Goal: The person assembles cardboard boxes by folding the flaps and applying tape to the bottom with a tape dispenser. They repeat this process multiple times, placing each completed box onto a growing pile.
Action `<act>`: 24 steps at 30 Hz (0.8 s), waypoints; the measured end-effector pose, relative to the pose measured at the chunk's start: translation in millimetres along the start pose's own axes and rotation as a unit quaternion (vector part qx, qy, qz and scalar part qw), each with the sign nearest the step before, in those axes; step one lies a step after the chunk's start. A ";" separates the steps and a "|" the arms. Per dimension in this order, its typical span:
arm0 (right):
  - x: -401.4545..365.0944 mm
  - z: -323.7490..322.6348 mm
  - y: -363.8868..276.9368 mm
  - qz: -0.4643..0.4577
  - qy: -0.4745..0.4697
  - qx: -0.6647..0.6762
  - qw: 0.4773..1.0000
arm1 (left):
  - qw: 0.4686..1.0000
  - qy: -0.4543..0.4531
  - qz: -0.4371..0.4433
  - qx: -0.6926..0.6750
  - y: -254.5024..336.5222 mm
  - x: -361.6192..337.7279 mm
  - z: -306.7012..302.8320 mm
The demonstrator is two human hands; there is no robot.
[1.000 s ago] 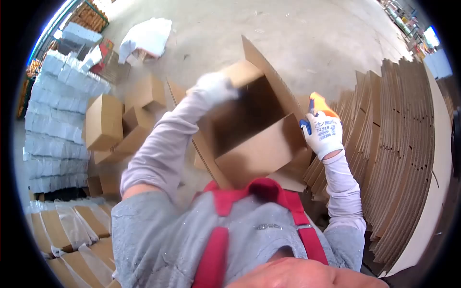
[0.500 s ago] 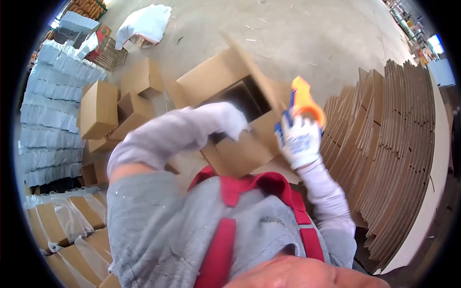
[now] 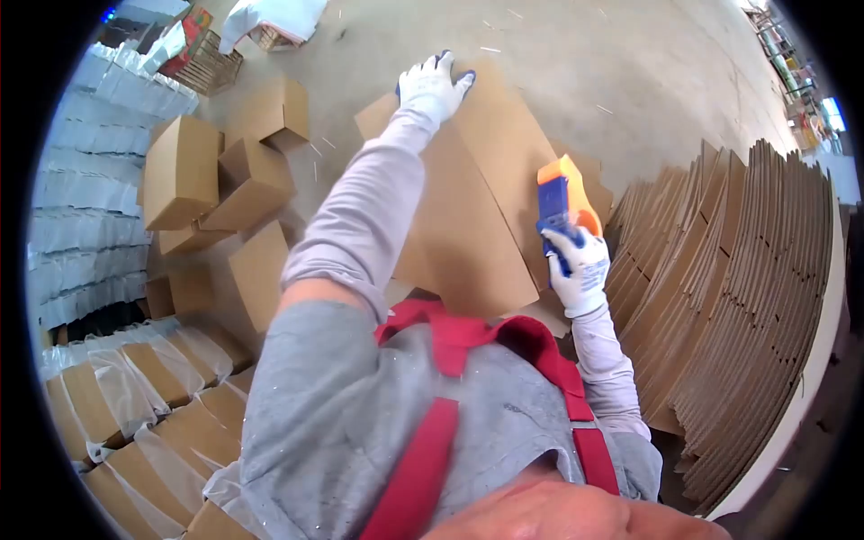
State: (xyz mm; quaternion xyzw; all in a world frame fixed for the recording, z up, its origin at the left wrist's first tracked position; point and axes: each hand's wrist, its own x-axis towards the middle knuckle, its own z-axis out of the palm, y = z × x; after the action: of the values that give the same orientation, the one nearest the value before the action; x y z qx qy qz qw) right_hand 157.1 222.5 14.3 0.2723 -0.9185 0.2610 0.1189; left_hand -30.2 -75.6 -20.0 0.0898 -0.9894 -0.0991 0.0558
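A cardboard box [image 3: 459, 202] stands in front of me with its top flaps folded down, a seam running along between them. My left hand [image 3: 432, 90], in a white glove with blue fingertips, reaches across to the far end of the box; its fingers are spread over the edge there. My right hand [image 3: 579, 270], gloved the same way, is wrapped round the handle of an orange and blue tape dispenser [image 3: 569, 193]. The dispenser is at the box's right side, overlapping the flap's edge in this view.
Flat cardboard sheets [image 3: 738, 315] stand stacked on the right. Several made-up boxes [image 3: 183, 175] sit to the left, beside white bundles [image 3: 99, 198]. Boxes with plastic film [image 3: 162, 441] fill the lower left. A wire basket [image 3: 209, 67] and a white-covered pile [image 3: 274, 20] are farther off.
The box's raised flaps have come down, covering its opening. My left hand has moved from the opening to the far end. The tape dispenser, still in my right hand, has shifted slightly nearer me.
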 end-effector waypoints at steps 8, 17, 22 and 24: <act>13.3 88.4 3.0 0.217 -0.008 0.548 0.807 | 0.998 -0.066 0.013 0.020 -0.9 8.8 -13.8; 21.8 70.6 -8.2 0.119 -0.044 0.636 0.761 | 0.805 -0.374 -0.084 -0.453 -46.8 -26.1 -49.8; 21.3 63.4 -11.8 0.107 -0.050 0.642 0.757 | 0.818 -0.452 0.068 -0.350 -21.1 -54.7 -81.2; 21.6 63.9 -5.4 0.051 -0.052 0.577 0.813 | 0.778 -0.446 0.052 -0.439 -24.0 -61.7 -76.6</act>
State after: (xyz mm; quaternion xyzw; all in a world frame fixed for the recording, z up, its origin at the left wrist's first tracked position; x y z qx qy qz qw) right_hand 137.6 174.4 -29.0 0.2565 -0.6164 0.7345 -0.1213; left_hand 43.9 -101.3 44.0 -0.0500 -0.7560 -0.5490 -0.3530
